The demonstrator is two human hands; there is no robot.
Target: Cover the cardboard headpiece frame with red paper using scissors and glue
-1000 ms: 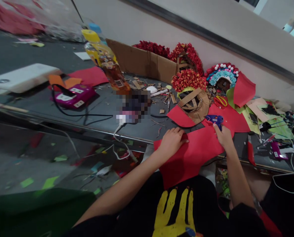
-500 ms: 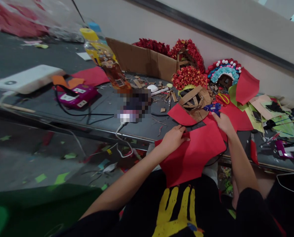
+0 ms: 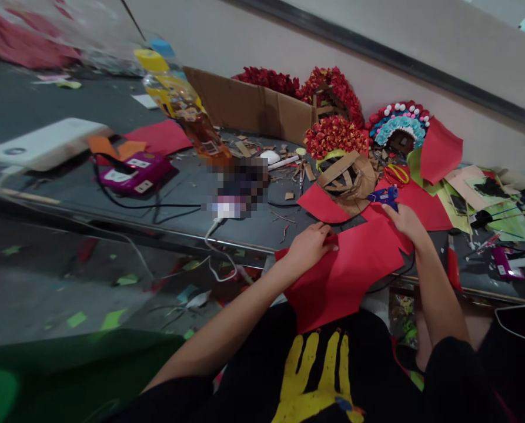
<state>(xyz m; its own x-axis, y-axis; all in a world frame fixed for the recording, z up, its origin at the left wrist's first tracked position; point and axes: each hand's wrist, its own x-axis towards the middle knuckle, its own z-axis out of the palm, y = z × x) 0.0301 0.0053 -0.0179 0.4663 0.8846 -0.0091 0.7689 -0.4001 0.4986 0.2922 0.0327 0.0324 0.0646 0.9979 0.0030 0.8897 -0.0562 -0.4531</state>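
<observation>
A large red sheet (image 3: 345,270) lies over my lap and the table's front edge. My left hand (image 3: 313,244) rests on its upper left part, fingers closed on the sheet's edge. My right hand (image 3: 403,220) is wrapped round the handle of a blue glue gun (image 3: 383,195), above the sheet's upper right corner. The gun's front points left, close to a round brown cardboard frame (image 3: 350,176). A smaller red piece (image 3: 323,204) lies against that frame.
Red-and-yellow scissors (image 3: 395,174) lie behind the glue gun. A tilted bottle (image 3: 185,111), a purple power strip (image 3: 141,172) and a white power bank (image 3: 46,143) are on the left. Flowered headpieces (image 3: 337,138) stand along the wall, with paper scraps at right.
The glue gun and my right hand have shifted slightly to the right and down. My left hand has kept its place on the red sheet. The view has moved a little.
</observation>
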